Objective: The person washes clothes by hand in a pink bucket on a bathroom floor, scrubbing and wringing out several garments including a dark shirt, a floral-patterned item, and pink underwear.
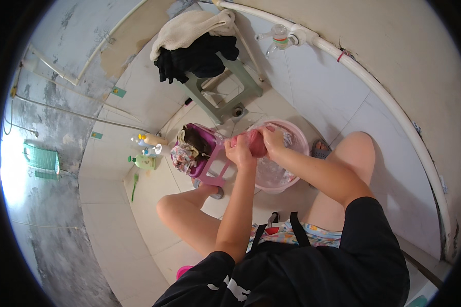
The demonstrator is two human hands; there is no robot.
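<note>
Between my hands is a bunched wet red-pink cloth, gripped at both ends. My left hand holds its left part, and my right hand has the right part. Both hands are over a pink plastic basin on the floor. Sudsy water fills the basin, and pale fabric lies partly in it along the right side. Just left of the basin stands a pink plastic stool bearing a purple tub with dark and flowered clothes.
A grey-green stool carries black clothing and a cream fleece. Beside it is a floor drain. Several bottles and a green brush are by the left wall. A tap juts from the wall pipe.
</note>
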